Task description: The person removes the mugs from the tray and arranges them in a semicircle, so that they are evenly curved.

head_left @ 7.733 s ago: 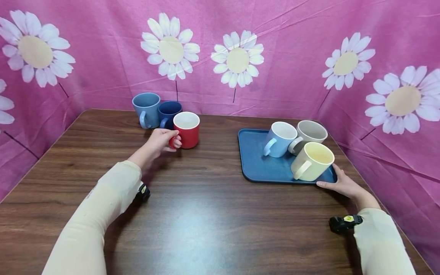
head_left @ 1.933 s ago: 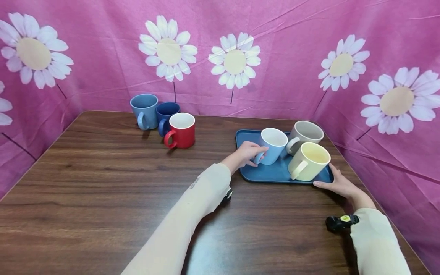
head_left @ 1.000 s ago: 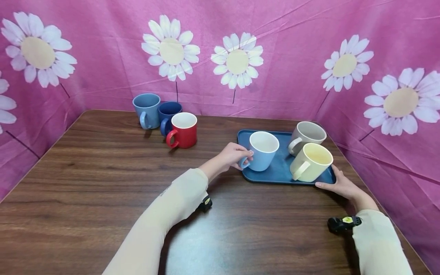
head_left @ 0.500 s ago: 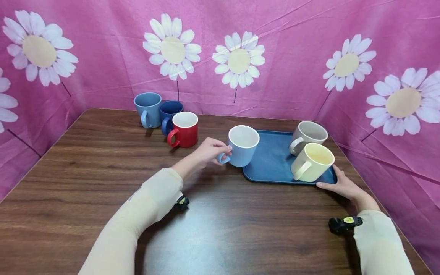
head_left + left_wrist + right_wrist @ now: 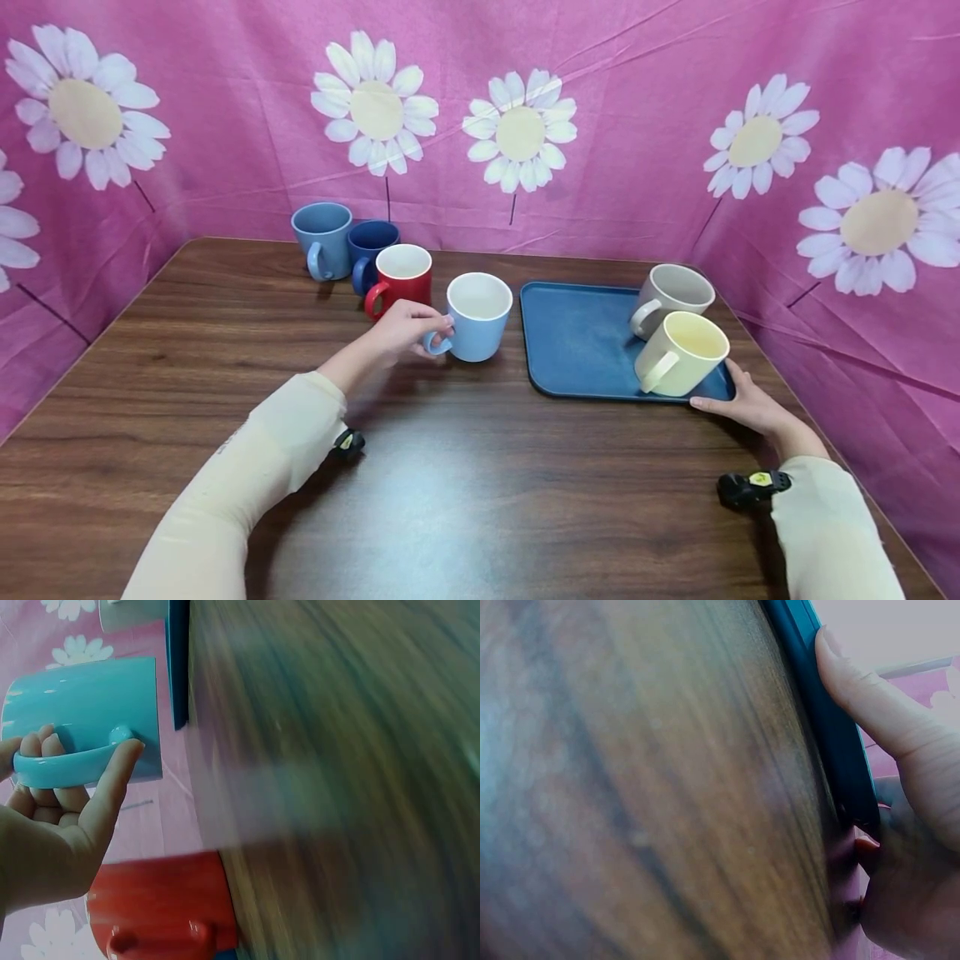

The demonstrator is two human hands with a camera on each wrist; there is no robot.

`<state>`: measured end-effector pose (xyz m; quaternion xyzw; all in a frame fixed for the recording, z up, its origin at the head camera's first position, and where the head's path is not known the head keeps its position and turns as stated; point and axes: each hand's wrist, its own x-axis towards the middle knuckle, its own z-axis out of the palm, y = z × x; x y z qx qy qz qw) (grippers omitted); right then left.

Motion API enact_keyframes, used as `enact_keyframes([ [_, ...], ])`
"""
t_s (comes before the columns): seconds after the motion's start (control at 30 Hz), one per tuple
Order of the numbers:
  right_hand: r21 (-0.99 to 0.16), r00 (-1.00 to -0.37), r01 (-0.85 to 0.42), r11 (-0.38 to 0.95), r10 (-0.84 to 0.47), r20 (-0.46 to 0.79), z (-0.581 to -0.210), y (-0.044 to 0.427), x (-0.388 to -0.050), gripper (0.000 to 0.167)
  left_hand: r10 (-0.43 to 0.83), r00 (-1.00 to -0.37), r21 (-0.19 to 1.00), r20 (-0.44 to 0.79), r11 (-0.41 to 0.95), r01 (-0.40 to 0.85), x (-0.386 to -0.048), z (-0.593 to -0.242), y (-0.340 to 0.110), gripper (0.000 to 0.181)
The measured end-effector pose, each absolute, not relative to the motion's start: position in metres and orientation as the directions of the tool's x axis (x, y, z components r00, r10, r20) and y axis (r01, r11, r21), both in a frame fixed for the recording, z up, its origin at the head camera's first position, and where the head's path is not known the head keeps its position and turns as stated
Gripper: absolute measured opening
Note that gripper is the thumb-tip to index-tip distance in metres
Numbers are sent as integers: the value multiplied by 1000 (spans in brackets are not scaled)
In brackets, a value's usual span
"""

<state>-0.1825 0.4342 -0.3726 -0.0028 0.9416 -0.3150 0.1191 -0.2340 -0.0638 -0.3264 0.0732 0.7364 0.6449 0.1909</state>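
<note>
A light blue mug [image 5: 480,332] with a white inside is held by its handle in my left hand [image 5: 408,327]. In the left wrist view thumb and fingers close round the handle, and a gap shows between the mug [image 5: 82,701] and the table. It hangs just right of the red mug [image 5: 412,290], off the blue tray [image 5: 573,342]. My right hand [image 5: 753,406] grips the tray's near right corner, thumb on the front rim [image 5: 832,727]. A pale yellow mug [image 5: 678,358] and a grey mug [image 5: 654,298] stand on the tray's right part.
Behind the red mug, a navy mug [image 5: 371,240] and a mid-blue mug [image 5: 330,246] stand close together at the table's back edge. A pink flowered cloth [image 5: 600,167] hangs behind and beside the brown wooden table [image 5: 525,500].
My left hand let go of the red mug earlier, took the light blue mug by its handle and carried it left off the tray. The right hand stays at the tray corner.
</note>
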Motion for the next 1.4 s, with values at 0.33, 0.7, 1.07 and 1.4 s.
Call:
enact_keyframes([
  [0.33,-577,-969,82,812,-70,-236,-373,436,-182,101,341,-920,975,-194,170,-142,-231,-325,-92,28],
  [0.7,-572,-966,94,815,-65,-252,-374,438,-179,100,309,-929,977,-206,127,-174,-230,-330,-118,30],
  [1.07,-577,-968,92,811,-63,-243,-375,436,-180,100,298,-926,971,-231,127,-201,-230,-331,-130,35],
  [1.4,-560,-967,89,824,-63,-246,-374,436,-182,100,301,-925,972,-234,103,-213,-235,-339,-136,16],
])
